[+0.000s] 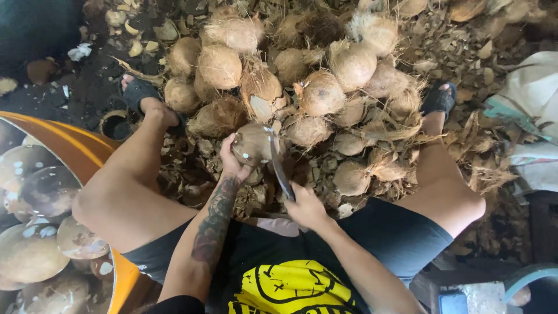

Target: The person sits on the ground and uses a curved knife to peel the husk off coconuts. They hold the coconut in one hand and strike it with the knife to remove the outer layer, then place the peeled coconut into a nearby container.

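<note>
My left hand point(231, 161) grips a brown, mostly husked coconut point(251, 143) from its left side, held just above the ground between my knees. My right hand point(304, 206) is closed around the handle of a curved metal blade point(278, 164), whose edge rests against the coconut's right side. Beyond the held coconut lies a big pile of fibrous husked coconuts point(302, 75).
An orange tub point(81, 152) at my left holds several peeled coconuts in water. Husk scraps point(192, 174) cover the dark ground. My legs and black-sandalled feet point(439, 100) flank the pile. White sacks point(532, 99) lie at the right; a blue-rimmed container point(526, 276) sits bottom right.
</note>
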